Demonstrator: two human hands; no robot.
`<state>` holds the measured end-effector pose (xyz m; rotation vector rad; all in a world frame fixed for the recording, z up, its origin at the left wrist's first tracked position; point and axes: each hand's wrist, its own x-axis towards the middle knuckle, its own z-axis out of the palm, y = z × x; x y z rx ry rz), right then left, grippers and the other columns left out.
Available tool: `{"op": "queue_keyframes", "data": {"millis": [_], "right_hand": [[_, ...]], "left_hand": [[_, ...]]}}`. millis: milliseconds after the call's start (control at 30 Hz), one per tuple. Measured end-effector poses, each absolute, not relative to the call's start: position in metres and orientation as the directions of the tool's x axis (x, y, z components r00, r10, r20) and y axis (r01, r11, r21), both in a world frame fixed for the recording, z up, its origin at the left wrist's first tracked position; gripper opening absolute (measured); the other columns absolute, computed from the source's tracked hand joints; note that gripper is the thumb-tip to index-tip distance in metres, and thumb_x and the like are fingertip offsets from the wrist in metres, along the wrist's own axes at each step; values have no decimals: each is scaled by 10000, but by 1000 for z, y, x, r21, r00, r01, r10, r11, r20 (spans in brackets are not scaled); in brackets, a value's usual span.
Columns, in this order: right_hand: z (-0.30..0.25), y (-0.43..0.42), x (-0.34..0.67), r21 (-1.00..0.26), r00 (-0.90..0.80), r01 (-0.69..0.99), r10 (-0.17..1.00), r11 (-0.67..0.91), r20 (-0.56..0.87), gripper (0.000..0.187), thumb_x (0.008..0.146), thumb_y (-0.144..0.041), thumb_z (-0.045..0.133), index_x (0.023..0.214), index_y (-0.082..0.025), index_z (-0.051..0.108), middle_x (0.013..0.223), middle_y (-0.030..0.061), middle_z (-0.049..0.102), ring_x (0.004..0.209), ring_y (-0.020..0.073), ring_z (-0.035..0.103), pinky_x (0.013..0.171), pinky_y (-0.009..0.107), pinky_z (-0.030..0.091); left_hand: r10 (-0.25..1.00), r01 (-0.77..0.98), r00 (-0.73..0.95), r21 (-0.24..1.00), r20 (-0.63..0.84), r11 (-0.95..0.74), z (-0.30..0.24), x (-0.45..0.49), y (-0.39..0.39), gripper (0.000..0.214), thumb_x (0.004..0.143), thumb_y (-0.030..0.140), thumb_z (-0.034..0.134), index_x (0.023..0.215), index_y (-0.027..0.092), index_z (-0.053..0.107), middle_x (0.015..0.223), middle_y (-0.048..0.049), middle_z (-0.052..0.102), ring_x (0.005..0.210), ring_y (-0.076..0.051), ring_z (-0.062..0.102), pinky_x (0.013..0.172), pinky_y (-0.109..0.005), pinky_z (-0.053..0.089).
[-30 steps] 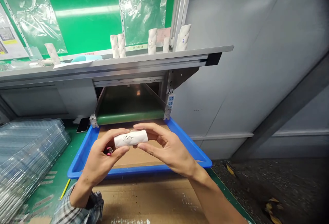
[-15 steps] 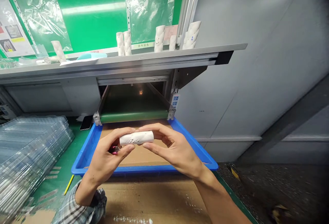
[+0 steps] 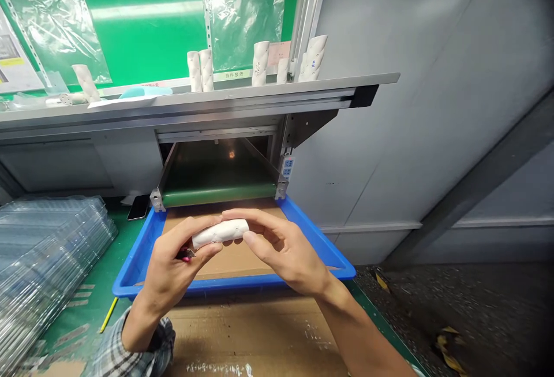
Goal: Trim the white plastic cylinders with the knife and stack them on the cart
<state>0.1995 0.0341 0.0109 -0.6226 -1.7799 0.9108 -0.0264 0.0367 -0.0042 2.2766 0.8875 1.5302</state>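
Both my hands hold a small white cylinder (image 3: 220, 232) level above a blue tray (image 3: 130, 273) lined with cardboard. My left hand (image 3: 171, 270) pinches its left end between thumb and fingers, and a small pink tool (image 3: 186, 256) is tucked in the same hand. My right hand (image 3: 281, 250) grips the right end with thumb below and fingers over the top. The cylinder's surface shows a faint quilted pattern.
A green conveyor belt (image 3: 219, 195) ends just behind the tray. The grey shelf (image 3: 259, 93) above carries several upright white cylinders (image 3: 199, 71). A stack of clear plastic trays (image 3: 43, 261) lies at the left, a dark phone (image 3: 138, 208) near it. A cardboard sheet (image 3: 251, 336) covers the bench front.
The cylinder has turned in my fingers: the printed script that faced me is now out of sight and the quilted side shows. My hands stay above the tray.
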Motion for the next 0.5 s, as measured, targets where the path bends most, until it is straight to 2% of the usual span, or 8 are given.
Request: {"op": "queue_keyframes", "data": {"millis": [167, 333, 500], "right_hand": [[10, 36, 201, -796, -367, -2, 740, 605, 563, 327, 1036, -295, 549, 1284, -220, 749, 1168, 59, 793, 999, 197, 730, 926, 332, 593], [9, 36, 201, -794, -362, -8, 739, 607, 568, 344, 1013, -276, 526, 1266, -205, 747, 1044, 59, 782, 892, 189, 691, 831, 326, 570], [10, 35, 200, -797, -350, -33, 740, 603, 574, 308, 998, -269, 543, 1209, -206, 758, 1090, 64, 786, 896, 191, 708, 859, 344, 588]], "left_hand": [[496, 365, 298, 383, 815, -848, -9, -29, 38, 325, 992, 248, 757, 1314, 240, 721, 1150, -77, 807, 913, -160, 763, 778, -213, 590], [482, 398, 312, 348, 819, -849, -11, -29, 39, 327, 996, 249, 755, 1320, 251, 713, 1171, -78, 799, 958, -166, 760, 750, -201, 576], [480, 400, 318, 344, 817, -850, -11, -28, 38, 344, 997, 230, 750, 1337, 254, 704, 1146, -73, 801, 928, -167, 760, 747, -220, 579]]}}
